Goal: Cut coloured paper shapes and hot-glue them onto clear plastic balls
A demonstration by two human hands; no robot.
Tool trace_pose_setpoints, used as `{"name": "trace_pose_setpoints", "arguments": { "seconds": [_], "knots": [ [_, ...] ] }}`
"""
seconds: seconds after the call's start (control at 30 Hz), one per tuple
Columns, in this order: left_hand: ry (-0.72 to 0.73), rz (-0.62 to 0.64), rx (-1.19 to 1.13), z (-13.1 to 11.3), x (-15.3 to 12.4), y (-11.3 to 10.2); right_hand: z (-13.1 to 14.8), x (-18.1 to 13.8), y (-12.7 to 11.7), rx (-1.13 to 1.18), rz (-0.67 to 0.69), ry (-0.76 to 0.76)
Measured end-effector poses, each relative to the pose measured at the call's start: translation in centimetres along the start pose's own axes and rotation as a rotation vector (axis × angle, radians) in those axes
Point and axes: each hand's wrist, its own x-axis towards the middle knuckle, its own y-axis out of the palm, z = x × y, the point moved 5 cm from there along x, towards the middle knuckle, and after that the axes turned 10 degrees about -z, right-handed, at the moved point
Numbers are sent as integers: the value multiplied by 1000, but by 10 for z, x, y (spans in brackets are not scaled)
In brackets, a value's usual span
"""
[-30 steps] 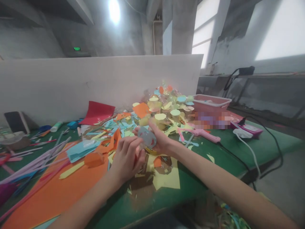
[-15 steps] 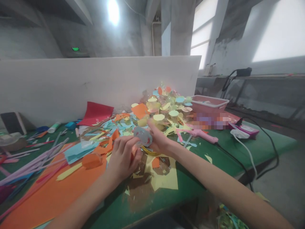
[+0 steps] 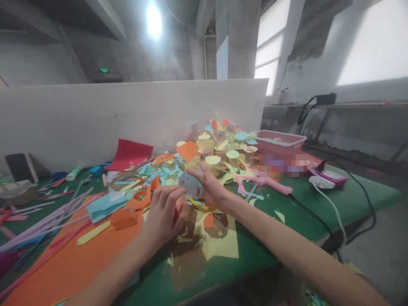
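Note:
Between my two hands is a pale blue round piece (image 3: 191,185) with small red marks near its edge, held tilted above the table. My right hand (image 3: 213,187) grips its far right side, fingers curved behind it. My left hand (image 3: 167,210) has its fingers bent and closed at the piece's near left edge; part of what lies under those fingers is hidden. Just below the hands a yellow band-like thing (image 3: 200,205) shows, next to a cut sheet of yellow paper (image 3: 219,240). An orange paper disc on a clear cup (image 3: 123,218) lies left of my left hand.
A heap of clear cups topped with paper discs (image 3: 213,144) stands behind my hands. A pink glue gun (image 3: 270,182) with a black cord lies to the right, near a pink basket (image 3: 280,146). Orange sheets (image 3: 79,259) and lilac sticks (image 3: 51,221) cover the left.
The pale blue round piece has turned slightly, showing its face more fully. Both hands keep nearly the same place, and the view has tipped a little.

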Motion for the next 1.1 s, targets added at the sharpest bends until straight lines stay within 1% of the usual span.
{"name": "trace_pose_setpoints", "arguments": {
  "seconds": [0.07, 0.17, 0.23, 0.3, 0.37, 0.5, 0.63, 0.8, 0.97, 1.1],
  "knots": [
    [-5, -7, -3, 0, 0, -1, -2, 1, 2, -7, 21, 0],
    [7, -15, -15, 0, 0, -2, -9, 6, 8, 8, 120, 17],
    [18, -25, -32, -1, 0, -4, -12, 10, 9, 12, 119, 13],
    [24, -28, -52, -2, 1, -5, -14, 13, 8, 9, 85, 11],
    [42, -21, -79, -4, 0, -5, -12, 10, 9, 6, 94, -3],
    [87, -16, -115, -8, -1, -7, -9, -3, 19, -27, 200, 1],
    [89, -18, -111, -8, 0, -9, -12, -5, 20, -17, 200, 10],
    [87, -19, -101, -8, -1, -8, -16, 3, 18, 48, 246, 51],
    [81, -23, -115, -7, -2, -6, -13, 3, 19, 47, 218, 92],
    [94, -29, -124, -9, -1, -7, -13, 3, 21, 46, 231, 110]
  ]
}}
